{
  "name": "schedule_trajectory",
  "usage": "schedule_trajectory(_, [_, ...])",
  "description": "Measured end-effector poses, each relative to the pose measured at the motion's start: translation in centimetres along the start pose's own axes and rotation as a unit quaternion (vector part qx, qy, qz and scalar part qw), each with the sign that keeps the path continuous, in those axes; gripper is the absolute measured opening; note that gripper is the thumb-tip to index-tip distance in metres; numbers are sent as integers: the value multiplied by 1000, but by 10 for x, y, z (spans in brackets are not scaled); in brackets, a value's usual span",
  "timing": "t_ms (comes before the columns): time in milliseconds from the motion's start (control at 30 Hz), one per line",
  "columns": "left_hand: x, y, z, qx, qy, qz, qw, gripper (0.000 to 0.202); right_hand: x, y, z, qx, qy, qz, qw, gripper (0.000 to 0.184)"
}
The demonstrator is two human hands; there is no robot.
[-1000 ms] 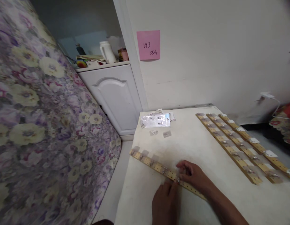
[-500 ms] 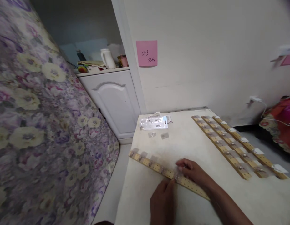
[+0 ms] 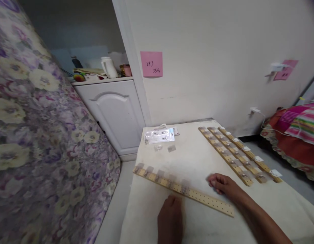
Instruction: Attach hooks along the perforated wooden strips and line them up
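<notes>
Where the slim, pale-yellow wooden strip drilled with holes (image 3: pixel 210 202) lies slantwise on the white table (image 3: pixel 202 227), five transparent squares with small metal fittings (image 3: pixel 184 189) line its left portion. Right portion bare; holes face up, presumably for access. Left hand (image 3: pixel 170 217): fingers curled, just beside the strip's near edge; contact and grip cannot be told. Right hand (image 3: pixel 224 184): fingers bent inward, beyond the strip, apart from it; contents, if any, hidden. Farther out: two small clear plastic pieces (image 3: pixel 171 148), then a flat clear-and-white blister pack (image 3: pixel 159 135). Toward the right, three yellow wooden strips (image 3: pixel 225 156), side by side, presumably to leave the hands room.
</notes>
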State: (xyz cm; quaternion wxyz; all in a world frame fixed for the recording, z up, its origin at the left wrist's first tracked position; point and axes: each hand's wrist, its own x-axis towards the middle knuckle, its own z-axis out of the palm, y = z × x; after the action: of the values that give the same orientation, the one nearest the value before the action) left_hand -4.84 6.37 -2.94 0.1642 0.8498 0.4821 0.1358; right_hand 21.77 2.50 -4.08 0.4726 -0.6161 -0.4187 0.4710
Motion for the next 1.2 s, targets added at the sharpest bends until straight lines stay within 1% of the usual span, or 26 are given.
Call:
schedule_trajectory(100, [0, 0, 0, -1, 3, 0, 1000, 34, -4, -6, 10, -34, -7, -20, 999, 24])
schedule_trajectory(200, [0, -2, 2, -8, 8, -6, 1000, 34, -7, -16, 25, -80, -74, -32, 993, 18])
schedule_trajectory(233, [0, -3, 2, -12, 10, -5, 1000, 34, -9, -19, 30, -95, -94, -27, 991, 18])
schedule_trajectory(267, [0, -3, 3, -16, 11, -2, 1000, 34, -12, -22, 35, -115, -100, -21, 988, 20])
schedule_trajectory(300, [0, -4, 4, -20, 14, 0, 1000, 34, -15, -23, 40, -139, -90, -20, 986, 25])
schedule_trajectory(367, [0, -5, 5, -26, 21, -1, 999, 34, -22, -24, 47, -199, -47, -33, 978, 30])
schedule_trajectory(433, [0, -4, 7, -30, 30, -9, 999, 34, -27, -22, 54, -254, -1, -60, 965, 26])
schedule_trajectory(533, [0, -4, 8, -25, 36, -12, 999, 34, -30, -18, 61, -302, 42, -100, 947, 20])
schedule_trajectory(667, [0, -5, 11, -18, 35, -9, 999, 33, -30, -16, 69, -315, 42, -125, 940, 15])
schedule_trajectory(733, [0, -7, 13, -21, 35, -3, 999, 35, -30, -16, 74, -310, 41, -129, 941, 13])
schedule_trajectory(800, [0, -8, 17, -24, 36, -1, 999, 36, -28, -18, 79, -309, 55, -125, 941, 11])
schedule_trajectory(1000, [2, -12, 28, -1, 23, -19, 1000, 32, -9, -22, 93, -330, 107, -107, 932, 9])
schedule_trajectory(1100, [3, -14, 29, -8, 19, -3, 1000, 31, 1, -21, 102, -352, 119, -105, 922, 8])
schedule_trajectory(1200, [3, -15, 30, -8, 17, 4, 1000, 33, 7, -18, 110, -359, 123, -110, 919, 10])
